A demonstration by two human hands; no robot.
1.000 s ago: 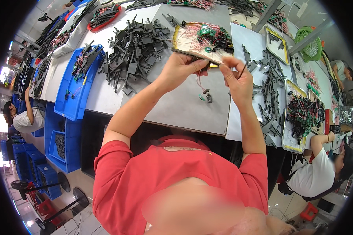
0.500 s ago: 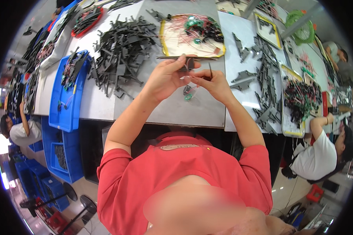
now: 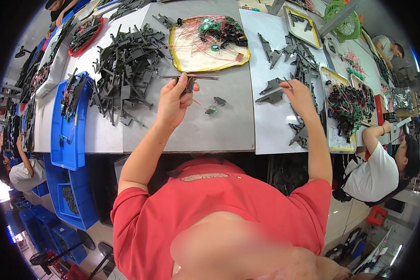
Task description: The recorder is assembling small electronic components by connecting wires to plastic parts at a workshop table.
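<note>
Head view: left hand [image 3: 171,106] pinching dark bracket [image 3: 207,78] edge-on, just short of yellow-rimmed tray [image 3: 191,59]; red wires [image 3: 199,103] from grip to green circuit board [image 3: 212,110] on grey table [image 3: 219,135]. Right hand [image 3: 299,98] pinching thin dark tool [image 3: 290,84] near loose brackets [image 3: 272,96].

A bench [image 3: 228,137] with grey and white tops spans the room above a pale, glossy tiled floor [image 3: 338,217]. On the right, a red stool [image 3: 376,215] stands low; at lower left, blue crates [image 3: 70,239] stand in rows. White light [image 3: 3,190] glares at the far left rim, perhaps from a window, though distortion blurs its source.
</note>
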